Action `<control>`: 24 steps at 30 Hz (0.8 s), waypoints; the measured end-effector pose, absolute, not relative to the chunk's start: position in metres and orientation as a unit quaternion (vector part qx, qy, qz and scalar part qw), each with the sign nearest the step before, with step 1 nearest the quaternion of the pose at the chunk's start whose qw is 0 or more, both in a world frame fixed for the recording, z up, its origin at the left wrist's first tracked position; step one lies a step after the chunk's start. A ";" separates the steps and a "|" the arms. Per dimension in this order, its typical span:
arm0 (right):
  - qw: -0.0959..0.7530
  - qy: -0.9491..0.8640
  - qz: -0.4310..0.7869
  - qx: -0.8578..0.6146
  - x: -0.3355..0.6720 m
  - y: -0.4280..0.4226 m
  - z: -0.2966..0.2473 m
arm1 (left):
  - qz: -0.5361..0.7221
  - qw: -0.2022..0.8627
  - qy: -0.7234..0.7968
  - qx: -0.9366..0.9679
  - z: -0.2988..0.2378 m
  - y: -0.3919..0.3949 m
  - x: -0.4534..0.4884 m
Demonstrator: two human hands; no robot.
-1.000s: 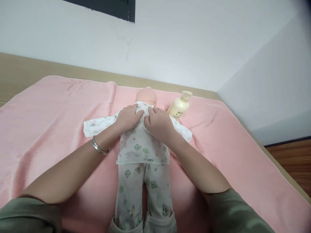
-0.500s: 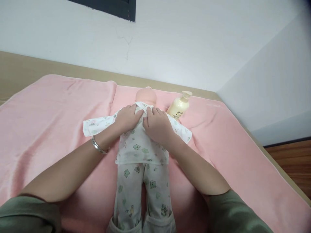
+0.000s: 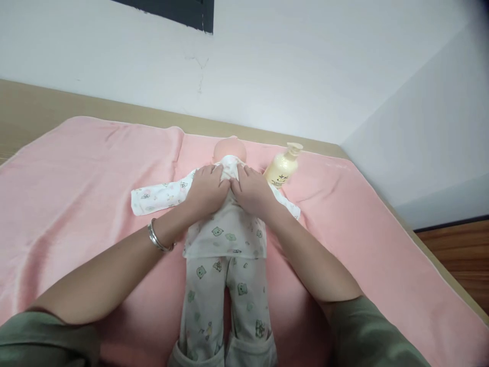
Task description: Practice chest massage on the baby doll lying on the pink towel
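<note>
Left hand (image 3: 208,186), right hand (image 3: 252,191) apparently grip one doll (image 3: 225,237); one bottle (image 3: 281,169).

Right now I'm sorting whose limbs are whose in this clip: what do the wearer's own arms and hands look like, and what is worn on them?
Both forearms are bare below olive-green cloth: the left sleeve and right sleeve end near the elbows. A plain silver bangle circles the left wrist. The left hand and right hand wear no gloves; no rings show.
</note>
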State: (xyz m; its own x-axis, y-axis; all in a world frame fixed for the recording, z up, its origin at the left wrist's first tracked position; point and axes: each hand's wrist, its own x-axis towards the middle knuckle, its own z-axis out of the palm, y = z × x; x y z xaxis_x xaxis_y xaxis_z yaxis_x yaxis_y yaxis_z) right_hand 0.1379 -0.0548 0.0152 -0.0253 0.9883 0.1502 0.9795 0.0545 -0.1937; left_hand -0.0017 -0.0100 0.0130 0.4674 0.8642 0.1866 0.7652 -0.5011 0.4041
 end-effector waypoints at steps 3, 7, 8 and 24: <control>0.137 -0.726 -0.040 -0.673 0.123 -0.070 0.013 | 0.193 0.174 0.500 0.826 0.011 0.002 -0.004; 0.166 -0.721 0.011 -0.673 0.128 -0.061 0.008 | 0.253 0.185 0.497 0.809 -0.002 0.003 -0.005; 0.176 -0.712 0.032 -0.679 0.134 -0.054 0.007 | 0.270 0.186 0.499 0.802 -0.006 0.003 -0.005; 0.276 -0.719 0.015 -0.638 0.126 -0.068 0.012 | 0.338 0.208 0.486 0.779 -0.017 0.000 -0.008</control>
State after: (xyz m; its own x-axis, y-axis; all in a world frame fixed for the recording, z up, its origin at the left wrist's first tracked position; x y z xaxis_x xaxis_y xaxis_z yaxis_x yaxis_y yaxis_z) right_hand 0.1256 -0.0681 0.0115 -0.0333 0.9254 0.3775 0.9088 0.1852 -0.3739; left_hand -0.0076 -0.0002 -0.0174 0.2997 0.8971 0.3246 0.6156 -0.4418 0.6526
